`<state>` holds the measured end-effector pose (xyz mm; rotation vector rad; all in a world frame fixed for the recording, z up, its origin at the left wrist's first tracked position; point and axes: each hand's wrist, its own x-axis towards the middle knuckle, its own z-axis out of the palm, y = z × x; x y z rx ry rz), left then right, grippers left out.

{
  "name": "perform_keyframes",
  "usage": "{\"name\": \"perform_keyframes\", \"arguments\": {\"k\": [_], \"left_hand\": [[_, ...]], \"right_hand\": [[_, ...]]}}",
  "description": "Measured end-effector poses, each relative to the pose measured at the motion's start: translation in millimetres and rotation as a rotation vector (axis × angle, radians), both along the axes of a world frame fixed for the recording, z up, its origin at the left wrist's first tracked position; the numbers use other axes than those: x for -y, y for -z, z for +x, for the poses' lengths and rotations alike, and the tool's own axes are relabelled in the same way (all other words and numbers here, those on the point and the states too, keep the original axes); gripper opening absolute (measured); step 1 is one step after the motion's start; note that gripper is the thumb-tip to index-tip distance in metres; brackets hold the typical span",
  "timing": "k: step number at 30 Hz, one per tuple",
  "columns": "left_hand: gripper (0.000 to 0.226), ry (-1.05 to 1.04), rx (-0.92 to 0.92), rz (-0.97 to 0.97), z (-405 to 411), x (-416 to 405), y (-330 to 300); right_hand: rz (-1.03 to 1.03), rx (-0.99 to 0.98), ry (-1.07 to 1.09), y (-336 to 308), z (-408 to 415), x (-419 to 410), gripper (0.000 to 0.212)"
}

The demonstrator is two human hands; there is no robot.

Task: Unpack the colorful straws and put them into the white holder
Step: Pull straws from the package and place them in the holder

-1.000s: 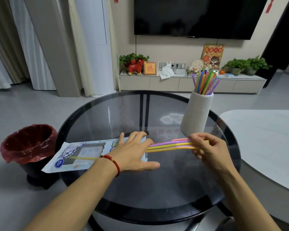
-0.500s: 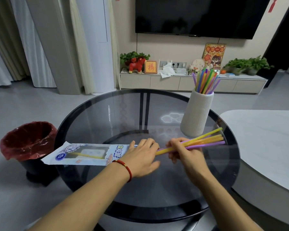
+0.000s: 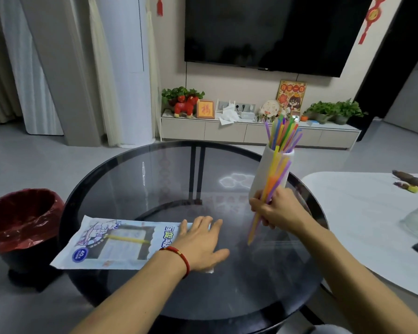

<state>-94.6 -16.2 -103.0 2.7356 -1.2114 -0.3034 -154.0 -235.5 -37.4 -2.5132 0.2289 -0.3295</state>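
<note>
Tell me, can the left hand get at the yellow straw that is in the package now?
Probably yes. The left hand rests flat on the package's right end, empty, and the yellow straw lies inside, just to its left. Only the wrapper covers it; whether that end is open is unclear.

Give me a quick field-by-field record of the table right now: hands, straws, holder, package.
left hand: flat on open end of straw package
right hand: gripping bundle of colourful straws, tilted upward
white ribbed holder: upright, already holds straws
printed plastic straw package: lying flat, one yellow straw visible inside
round dark glass table: supports all
</note>
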Motion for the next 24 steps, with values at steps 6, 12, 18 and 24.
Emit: {"name": "perform_keyframes", "arguments": {"k": [6,12,18,24], "left_hand": [[0.065,-0.025,0.041,-0.247,-4,13,-9],[0.059,-0.034,0.066,-0.318,-4,17,-10],[0.056,-0.037,0.071,-0.314,-4,17,-13],[0.054,-0.021,0.071,-0.330,-8,18,-15]], "right_hand": [[0.263,0.400,0.180,-31,3,33,0.028],[0.404,0.843,0.337,-99,9,68,0.029],[0.052,0.750,0.409,-125,26,73,0.031],[-0.052,0.555,0.355,-133,54,70,0.037]]}}
